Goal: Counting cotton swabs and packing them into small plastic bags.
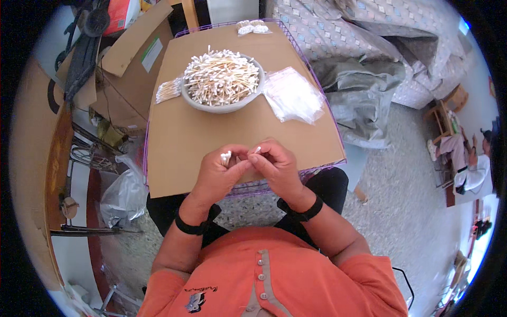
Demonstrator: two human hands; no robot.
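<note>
A: Where are your hands right now?

B: Both are close together over the near edge of the brown cardboard-covered counter [211, 137]. Your left hand [217, 177] is curled, its fingers [232, 168] pinching a small bunch of white-tipped cotton swabs [226, 156] whose tips poke up above the knuckles.

A: And the right?

B: Your right hand [277, 166] touches the left at the fingertips. Its fingers [259, 158] are pressed together on a single white-tipped cotton swab [257, 150], with just the tip showing.

A: Where is the rest of the stock?

B: The round grey bowl [247, 99] sits well ahead of your hands, near the counter's far half, heaped with wooden-stick cotton swabs [221, 76]. Just beside its left rim lies a small flat bundle of swabs [168, 90]. To the right of the bowl, touching it or nearly so, is a loose pile of clear plastic bags [293, 96]. At the far edge are two small filled clear packets [252, 27].

A: What holds the counter up?

B: A purple wire basket frame [264, 185] shows under the cardboard's near edge.
</note>
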